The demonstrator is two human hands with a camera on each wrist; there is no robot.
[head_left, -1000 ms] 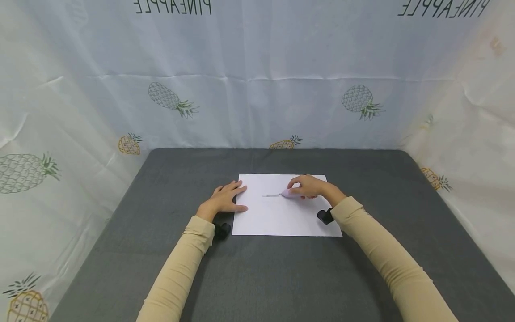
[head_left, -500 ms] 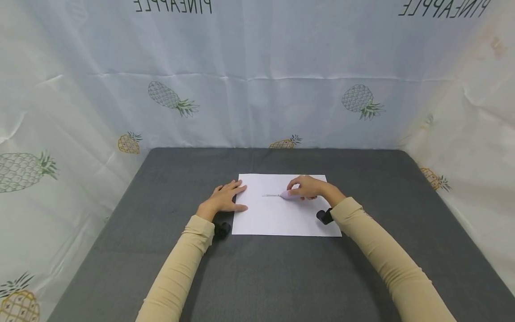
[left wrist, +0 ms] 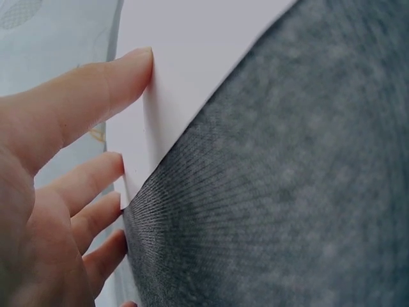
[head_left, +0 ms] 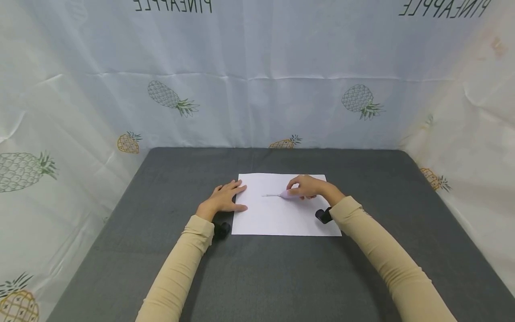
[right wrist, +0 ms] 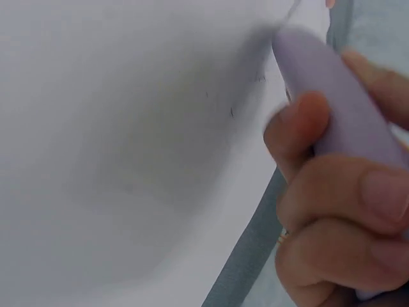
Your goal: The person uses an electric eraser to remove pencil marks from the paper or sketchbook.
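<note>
A white sheet of paper (head_left: 273, 219) lies on the dark table. My left hand (head_left: 225, 197) rests at its left edge, fingers spread and fairly straight, the thumb and fingertips over the paper. In the left wrist view the thumb (left wrist: 108, 86) lies across the sheet's margin. My right hand (head_left: 309, 185) grips a tool with a rounded lilac handle (right wrist: 332, 83), fingers curled round it. A thin grey shaft (head_left: 270, 195) points left from the handle, low over the middle of the sheet. The shaft's far end is outside the right wrist view.
The grey-black table (head_left: 257, 277) extends on all sides of the paper. Hanging cloth (head_left: 249, 107) printed with pineapples encloses the back and both sides. A dark wrist camera (head_left: 323, 216) sits by the right cuff, over the paper; another (head_left: 221, 231) sits by the left cuff.
The right wrist has shifted very slightly left, with the lilac-handled tool still in the hand. The left hand and the paper look the same.
</note>
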